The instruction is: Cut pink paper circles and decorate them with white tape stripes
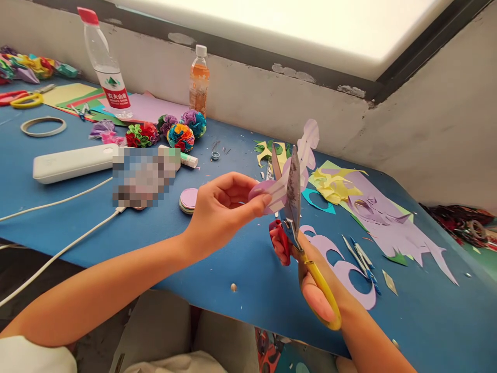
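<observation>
Between the thumb and fingers of my left hand [219, 212] is a purple paper strip [277, 192] with rounded, scalloped edges. My right hand [316, 295] is wrapped round the yellow and red handles of a pair of scissors [294, 189]. The scissor blades stand apart and point up, with the paper passing between them. Part of the strip extends up and to the right beyond the blades. A small stack of round paper pieces [189, 200] lies left of my left hand. Below the scissors are purple paper offcuts [359, 284] with round holes.
Compasses [361, 259], purple sheet scraps [382, 210] and yellow scraps [336, 181] lie to the right. On the left are a white power bank [75, 163], a glue stick [186, 158], ruffled paper balls [180, 137], a tape roll [43, 126] and two bottles [116, 96] [199, 83].
</observation>
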Demonstrator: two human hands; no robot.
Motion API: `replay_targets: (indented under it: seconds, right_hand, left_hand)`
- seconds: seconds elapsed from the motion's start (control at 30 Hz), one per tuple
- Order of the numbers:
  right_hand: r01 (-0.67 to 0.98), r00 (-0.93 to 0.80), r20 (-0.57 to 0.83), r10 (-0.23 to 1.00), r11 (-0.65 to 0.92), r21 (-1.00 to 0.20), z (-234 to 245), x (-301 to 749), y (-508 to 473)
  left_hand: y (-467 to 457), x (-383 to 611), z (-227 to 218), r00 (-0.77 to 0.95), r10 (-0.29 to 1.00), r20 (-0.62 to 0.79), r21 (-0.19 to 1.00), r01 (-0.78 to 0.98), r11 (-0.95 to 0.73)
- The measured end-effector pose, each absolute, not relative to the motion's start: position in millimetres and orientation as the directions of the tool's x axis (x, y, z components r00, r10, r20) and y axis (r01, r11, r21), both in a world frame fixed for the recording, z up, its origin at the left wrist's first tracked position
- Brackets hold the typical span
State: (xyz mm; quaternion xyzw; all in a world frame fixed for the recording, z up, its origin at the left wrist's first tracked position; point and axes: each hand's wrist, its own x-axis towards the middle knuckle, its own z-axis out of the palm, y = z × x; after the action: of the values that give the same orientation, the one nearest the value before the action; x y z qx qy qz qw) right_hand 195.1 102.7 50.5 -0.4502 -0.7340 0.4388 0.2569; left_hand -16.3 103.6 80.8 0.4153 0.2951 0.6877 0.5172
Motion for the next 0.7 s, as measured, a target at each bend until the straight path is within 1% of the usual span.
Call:
replay_targets:
  seconds: [0.17,0.37,0.7]
  right_hand:
    - [0.453,-0.443,-0.065,0.894,0.161,-0.877,52.5,193.3,102.2]
    - [0.417,-0.464,-0.043,0.885,0.175,-0.892,50.6,195.5,101.6]
    - [0.476,-0.436,-0.086,0.896,0.148,-0.867,54.0,187.8,97.4]
  left_hand:
    - [103.3,-17.0,82.0,-0.132,0.953,0.273,0.824,-0.48,-0.302]
    - [102.7,-17.1,81.8,-0.155,0.948,0.277,0.838,-0.443,-0.318]
    - [103.0,-17.8,80.6,-0.153,0.935,0.32,0.816,-0.457,-0.354]
